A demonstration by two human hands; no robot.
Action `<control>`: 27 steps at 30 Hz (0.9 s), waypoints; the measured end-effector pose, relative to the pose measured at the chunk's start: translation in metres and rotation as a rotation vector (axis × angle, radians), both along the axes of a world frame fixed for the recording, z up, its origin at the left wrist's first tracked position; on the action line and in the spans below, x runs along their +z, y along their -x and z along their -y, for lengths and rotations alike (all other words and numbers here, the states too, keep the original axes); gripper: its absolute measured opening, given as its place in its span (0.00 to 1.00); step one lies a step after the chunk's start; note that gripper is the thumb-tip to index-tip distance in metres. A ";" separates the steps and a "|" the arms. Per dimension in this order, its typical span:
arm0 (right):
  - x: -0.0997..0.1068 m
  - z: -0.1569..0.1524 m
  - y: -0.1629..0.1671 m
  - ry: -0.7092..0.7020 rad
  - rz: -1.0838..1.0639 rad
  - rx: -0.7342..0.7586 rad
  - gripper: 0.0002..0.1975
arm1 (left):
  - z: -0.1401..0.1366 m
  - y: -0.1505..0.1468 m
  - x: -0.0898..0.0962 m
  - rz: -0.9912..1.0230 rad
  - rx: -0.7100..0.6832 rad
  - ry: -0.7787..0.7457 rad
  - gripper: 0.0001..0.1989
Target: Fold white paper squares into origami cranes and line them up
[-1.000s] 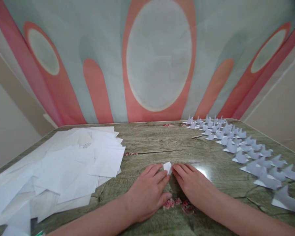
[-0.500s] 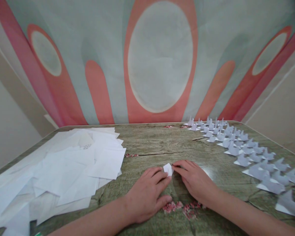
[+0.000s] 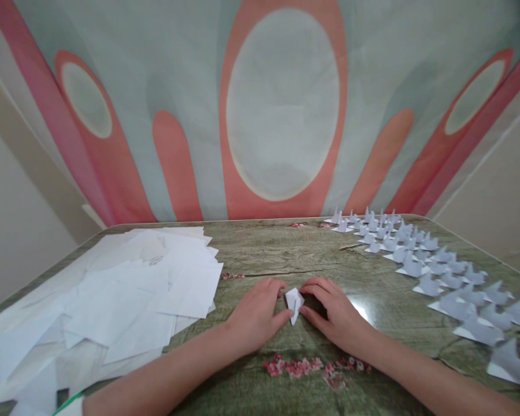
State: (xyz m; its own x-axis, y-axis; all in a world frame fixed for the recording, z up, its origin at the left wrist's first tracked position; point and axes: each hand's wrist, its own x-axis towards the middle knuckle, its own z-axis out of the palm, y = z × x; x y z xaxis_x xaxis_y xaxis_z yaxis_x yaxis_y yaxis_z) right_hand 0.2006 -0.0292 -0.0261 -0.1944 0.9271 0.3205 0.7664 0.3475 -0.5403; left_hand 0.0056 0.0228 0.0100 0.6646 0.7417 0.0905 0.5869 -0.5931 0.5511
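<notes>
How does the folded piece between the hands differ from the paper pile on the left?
The folded piece is small; the paper pile spreads far wider. The folded piece is creased into a compact, pointed shape; the paper pile's sheets look mostly flat. The folded piece sits between the left hand and right hand; neither touches the paper pile. Both are white.

At twelve o'clock a grey-green backdrop (image 3: 190, 63) bears a large pale oval (image 3: 283, 104) ringed in coral, with smaller ovals (image 3: 86, 99) at ten and two. Pale walls (image 3: 494, 190) flank it at nine and three. Pink blossoms (image 3: 303, 367) mark the wood-grained tabletop (image 3: 268, 248) at six.
</notes>
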 end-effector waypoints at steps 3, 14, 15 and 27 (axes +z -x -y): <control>0.002 0.000 0.000 0.013 -0.031 0.006 0.11 | -0.010 -0.008 0.001 -0.040 -0.003 0.052 0.13; 0.011 -0.001 0.002 0.138 -0.088 -0.021 0.15 | -0.015 -0.015 -0.013 0.055 -0.016 0.014 0.09; 0.012 0.000 0.003 0.161 -0.080 -0.036 0.16 | -0.014 -0.015 -0.014 0.065 -0.018 0.009 0.09; -0.003 -0.004 0.004 0.198 -0.290 -0.127 0.11 | -0.013 -0.014 -0.021 0.185 -0.029 0.051 0.13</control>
State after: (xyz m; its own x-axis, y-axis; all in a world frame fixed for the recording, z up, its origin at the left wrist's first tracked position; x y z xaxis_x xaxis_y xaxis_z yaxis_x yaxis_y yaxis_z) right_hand 0.1962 -0.0254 -0.0291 -0.0017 0.9876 0.1573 0.6019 0.1266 -0.7885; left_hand 0.0197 0.0358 -0.0114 0.6609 0.7295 0.1762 0.4559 -0.5766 0.6780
